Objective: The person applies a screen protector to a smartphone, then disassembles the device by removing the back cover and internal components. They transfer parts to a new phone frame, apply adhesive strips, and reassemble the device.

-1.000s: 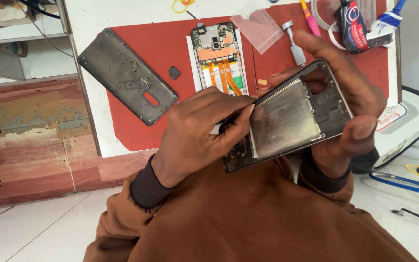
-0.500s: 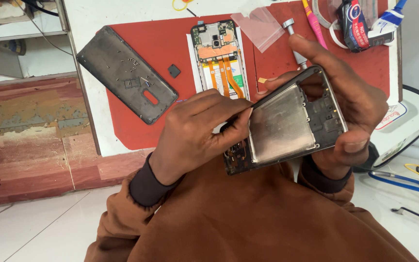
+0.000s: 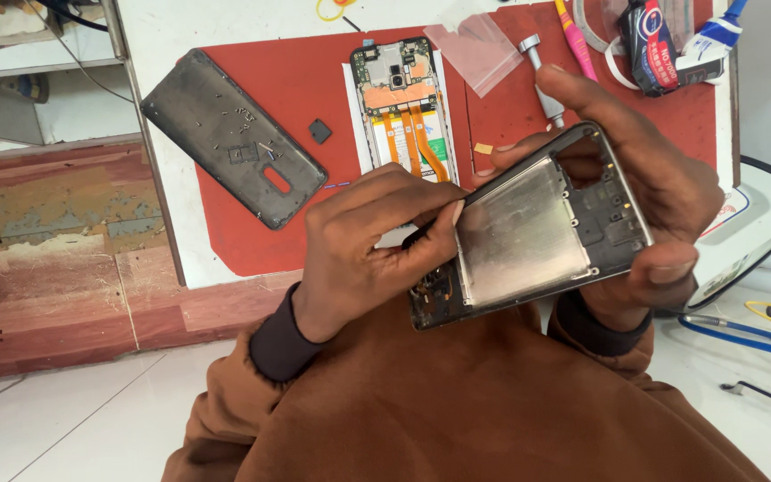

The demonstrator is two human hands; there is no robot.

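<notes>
A phone's metal middle frame [image 3: 528,236], grey with a bare silver plate, is held tilted above my lap. My right hand [image 3: 649,192] wraps around its far end, fingers over the top edge and thumb along the lower edge. My left hand [image 3: 372,245] grips the frame's near end, with its fingertips pressing at the dark bottom corner by the plate's edge. On the red mat [image 3: 314,80] lie the opened phone body [image 3: 403,103] with orange flex cables and the dark back cover [image 3: 234,138].
On the mat also lie a small black square part [image 3: 319,131], a clear plastic film [image 3: 475,49], a grey screwdriver [image 3: 542,76], a pink tool [image 3: 575,36] and a glue tube [image 3: 649,45]. A white device [image 3: 751,232] and cables [image 3: 760,330] sit at the right.
The frame has tipped slightly, and my left fingers have shifted along its lower end. Both hands keep their hold.
</notes>
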